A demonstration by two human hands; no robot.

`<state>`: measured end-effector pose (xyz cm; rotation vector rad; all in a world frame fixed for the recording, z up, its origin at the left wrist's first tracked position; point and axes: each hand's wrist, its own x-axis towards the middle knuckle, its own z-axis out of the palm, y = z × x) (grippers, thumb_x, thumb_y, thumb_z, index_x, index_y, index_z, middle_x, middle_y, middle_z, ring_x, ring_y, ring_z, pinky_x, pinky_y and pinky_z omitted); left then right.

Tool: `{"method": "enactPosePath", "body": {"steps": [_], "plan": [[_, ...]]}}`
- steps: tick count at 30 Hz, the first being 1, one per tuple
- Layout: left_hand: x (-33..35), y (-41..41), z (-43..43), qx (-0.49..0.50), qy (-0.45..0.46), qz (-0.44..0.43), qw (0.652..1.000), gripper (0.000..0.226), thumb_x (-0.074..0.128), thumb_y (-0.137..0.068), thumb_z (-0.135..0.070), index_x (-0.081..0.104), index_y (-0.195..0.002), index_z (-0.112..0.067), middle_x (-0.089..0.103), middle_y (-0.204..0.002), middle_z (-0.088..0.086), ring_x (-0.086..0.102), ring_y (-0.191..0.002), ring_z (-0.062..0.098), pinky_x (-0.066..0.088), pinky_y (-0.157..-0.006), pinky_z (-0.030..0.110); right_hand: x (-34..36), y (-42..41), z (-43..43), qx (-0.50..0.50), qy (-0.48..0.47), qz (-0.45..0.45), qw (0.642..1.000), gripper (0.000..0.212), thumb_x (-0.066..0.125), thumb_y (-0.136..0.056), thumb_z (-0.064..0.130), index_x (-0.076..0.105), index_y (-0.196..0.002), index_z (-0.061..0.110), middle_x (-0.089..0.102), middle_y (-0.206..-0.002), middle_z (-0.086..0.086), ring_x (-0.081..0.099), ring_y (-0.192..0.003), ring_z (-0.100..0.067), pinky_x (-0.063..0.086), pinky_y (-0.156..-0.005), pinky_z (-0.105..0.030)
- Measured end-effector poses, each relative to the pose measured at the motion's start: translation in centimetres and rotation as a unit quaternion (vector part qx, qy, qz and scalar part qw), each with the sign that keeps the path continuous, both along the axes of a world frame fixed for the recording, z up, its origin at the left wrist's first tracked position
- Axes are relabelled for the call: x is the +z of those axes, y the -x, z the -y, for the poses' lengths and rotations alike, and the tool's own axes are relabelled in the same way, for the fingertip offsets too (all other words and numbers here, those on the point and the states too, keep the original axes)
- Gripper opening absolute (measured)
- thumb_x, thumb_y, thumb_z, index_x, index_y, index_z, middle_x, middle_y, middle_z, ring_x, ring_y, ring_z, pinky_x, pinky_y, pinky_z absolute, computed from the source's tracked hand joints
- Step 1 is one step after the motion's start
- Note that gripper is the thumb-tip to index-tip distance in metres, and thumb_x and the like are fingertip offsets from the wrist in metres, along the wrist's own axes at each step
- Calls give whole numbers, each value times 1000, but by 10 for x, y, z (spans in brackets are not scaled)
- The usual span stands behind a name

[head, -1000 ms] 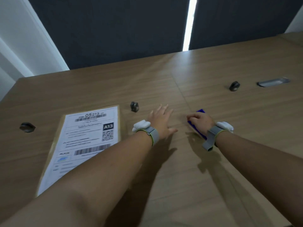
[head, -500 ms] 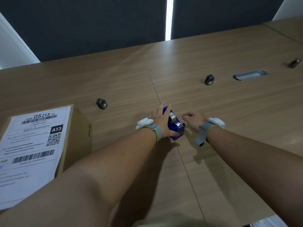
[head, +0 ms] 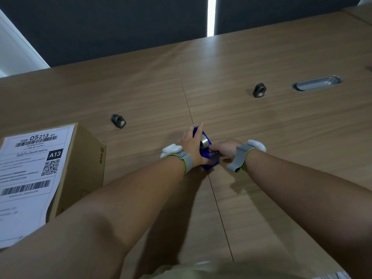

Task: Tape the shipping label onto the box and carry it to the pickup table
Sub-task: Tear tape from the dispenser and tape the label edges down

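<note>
So in the last half second the right hand (head: 225, 151) slid in from about 3 o'clock and its fingertips landed on the cutter end of the blue tape dispenser (head: 207, 153), where before it was just sitting beside it. The left hand (head: 192, 147) stayed wrapped round the dispenser's 9 o'clock side, grip curled and pressed against the body to brace it. Right grip looked pinched in at the cutter, probably on the tape's loose end, though honestly I couldn't tell if it actually had tape between the fingers. My read: it was the start of pulling off a strip, so the taping itself hadn't begun.

Nearest thing to me was the box (head: 80, 168) down at 8 o'clock, plain brown cardboard, sitting flat on the counter (head: 281, 178), well apart from both hands. The shipping label (head: 28, 178) lay on its top face, white with barcodes, a QR code and "A13", and it looked loose, no tape visible on its edges.

Further out, 2 dark knobs (head: 118, 121) and a metal slot (head: 317, 85).
</note>
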<state>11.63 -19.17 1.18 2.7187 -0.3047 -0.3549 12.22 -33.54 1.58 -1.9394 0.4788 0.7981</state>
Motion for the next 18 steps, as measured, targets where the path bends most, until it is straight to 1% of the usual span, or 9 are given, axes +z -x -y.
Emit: {"method": "enactPosePath", "body": {"steps": [3,5,7,9,11,13,14,16,18], "plan": [[-4,-1,2,-2,-4,1,1000,128,84,-63,-42,-4,-154,-24,8,-159,7,15,-145,29,25,-114,39,0,-2,3,6,12,-14,1000,20,57,-89,32,58,-76,17,61,-86,-2,55,-88,-18,40,-75,-29],[-6,-4,0,-4,-20,5,1000,131,84,-60,-45,-5,-153,-25,8,-158,8,17,-145,30,29,-114,42,-2,-4,4,2,15,-12,1000,19,61,-86,34,60,-75,19,63,-90,-1,56,-85,-15,42,-73,-30],[-8,-6,-1,-9,-32,9,999,133,84,-58,-48,-6,-153,-27,9,-158,8,20,-144,30,32,-112,44,-1,-4,7,-2,11,-18,1000,18,63,-83,35,61,-72,20,63,-92,1,56,-82,-12,43,-75,-31],[-9,-7,-1,-13,-41,14,999,134,84,-57,-50,-6,-153,-27,11,-158,8,21,-144,30,34,-111,44,4,1,12,-6,4,-18,1000,19,65,-83,35,62,-72,21,62,-90,3,56,-88,-12,45,-78,-32],[-11,-7,-2,-13,-44,12,999,134,84,-56,-50,-7,-153,-28,10,-158,8,21,-144,30,35,-111,45,5,8,18,-25,-6,-20,999,19,69,-80,36,64,-81,18,63,-100,1,58,-99,-15,48,-80,-32],[-13,-8,-4,-12,-43,8,999,135,83,-56,-52,-8,-152,-28,9,-158,7,21,-144,30,35,-110,46,2,18,24,-38,-15,-25,999,32,73,-76,35,67,-99,14,64,-114,-2,59,-109,-17,49,-80,-32],[-15,-9,-4,-13,-45,10,999,135,83,-55,-53,-8,-152,-29,10,-158,6,23,-143,29,37,-109,46,-1,22,27,-42,-22,-25,999,39,73,-76,35,67,-107,13,64,-118,-3,58,-111,-18,48,-80,-32],[-16,-9,-4,-14,-52,14,998,136,82,-53,-55,-8,-152,-30,12,-157,5,26,-142,29,39,-107,46,-6,31,29,-54,-37,-28,997,41,71,-79,32,65,-114,11,64,-121,-5,59,-108,-17,48,-75,-29],[-17,-9,-4,-13,-51,13,999,136,82,-53,-54,-8,-152,-29,12,-157,5,24,-142,29,38,-108,46,-9,41,28,-73,-60,-17,995,33,68,-83,29,66,-110,10,65,-120,-7,60,-94,-14,45,-64,-26]]}}
